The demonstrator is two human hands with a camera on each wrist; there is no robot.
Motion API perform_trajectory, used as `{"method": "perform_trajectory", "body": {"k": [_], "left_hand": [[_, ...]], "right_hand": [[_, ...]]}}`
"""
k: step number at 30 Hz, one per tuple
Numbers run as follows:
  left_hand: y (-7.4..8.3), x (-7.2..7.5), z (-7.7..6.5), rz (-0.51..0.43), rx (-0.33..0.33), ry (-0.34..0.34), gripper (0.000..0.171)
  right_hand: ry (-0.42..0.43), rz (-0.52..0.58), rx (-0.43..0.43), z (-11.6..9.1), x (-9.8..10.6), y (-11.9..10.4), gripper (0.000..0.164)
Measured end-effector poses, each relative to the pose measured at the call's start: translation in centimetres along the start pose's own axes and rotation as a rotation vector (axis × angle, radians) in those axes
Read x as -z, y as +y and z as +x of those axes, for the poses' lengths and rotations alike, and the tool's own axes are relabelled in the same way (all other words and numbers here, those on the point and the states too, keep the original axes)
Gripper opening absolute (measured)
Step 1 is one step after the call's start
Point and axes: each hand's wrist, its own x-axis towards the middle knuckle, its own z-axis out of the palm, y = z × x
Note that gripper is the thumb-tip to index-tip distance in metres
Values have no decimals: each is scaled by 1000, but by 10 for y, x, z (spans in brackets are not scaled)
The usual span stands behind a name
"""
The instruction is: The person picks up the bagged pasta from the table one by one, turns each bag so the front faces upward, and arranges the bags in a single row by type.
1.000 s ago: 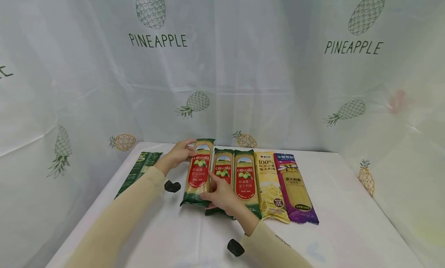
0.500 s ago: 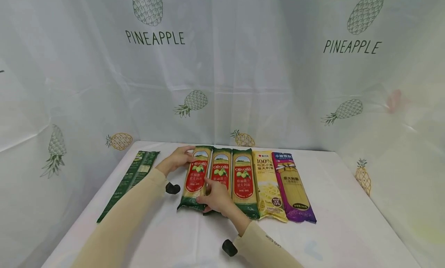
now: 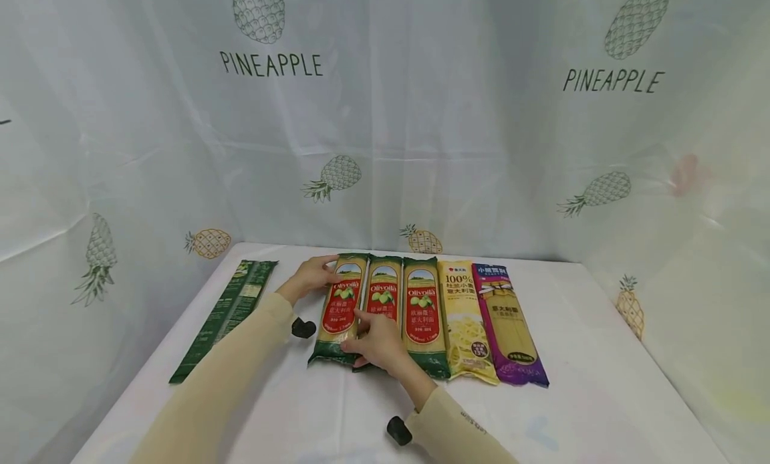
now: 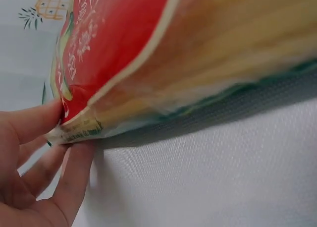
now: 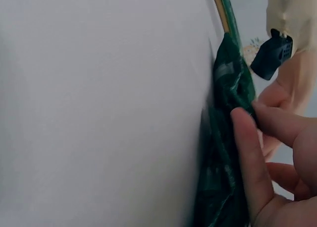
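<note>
A green-ended spaghetti pack with a red label [image 3: 339, 310] lies at the left end of a row on the table in the head view. My left hand [image 3: 313, 275] pinches its upper left edge; in the left wrist view the thumb lies on top and fingers [image 4: 74, 175] reach under the edge. Near its lower right corner, my right hand [image 3: 379, 343] holds the side between thumb and index finger, over part of a second matching pack [image 3: 383, 287]. In the right wrist view the thumb [image 5: 247, 147] rests against the pack's green end [image 5: 230, 83].
Rightward in the row come a third matching pack [image 3: 424, 310], a yellow pasta pack [image 3: 466, 317] and a purple one [image 3: 511, 323]. Another green pack [image 3: 225, 313] lies apart at the left, partly behind the left sleeve. A pineapple-print curtain [image 3: 469, 150] hangs behind the white table [image 3: 601, 357].
Both hands have lowered the left spaghetti pack onto the table, beside the matching one. During the last half second hands and pack have hardly moved.
</note>
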Motion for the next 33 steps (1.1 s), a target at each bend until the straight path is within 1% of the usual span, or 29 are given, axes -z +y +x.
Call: {"method": "perform_trajectory", "body": {"k": [5,7,12,15,18,22,24,26,28,30,33], "left_hand": [[3,-2,0,100,-11,33,72],[4,-2,0,108,-13,35,72],[5,0,1,76,-26,10,73],[4,0,2,70,-30,1,72],[2,-1,2,76,-41,1,72],[-3,1,1,134,-63,27,71],[-8,4,2,164,-68,41,70],[-12,10,2,177,-74,41,69],[-13,16,-1,188,-75,30,67],[-13,25,-6,184,-84,6,65],[-9,41,-20,187,-87,-21,62]], "right_hand": [[40,-116,54,-2,-1,-3,78],[54,-150,83,-3,-2,-5,75],[95,-229,137,-5,-2,-7,64],[92,-244,139,-6,0,-6,61],[71,-233,131,-7,2,-3,62],[59,-230,154,-9,1,0,61],[62,-244,174,-9,0,1,61],[64,-258,192,-10,-1,2,59],[51,-256,202,-11,0,3,58],[25,-230,209,-12,2,4,57],[-14,-168,215,-15,5,5,55]]}}
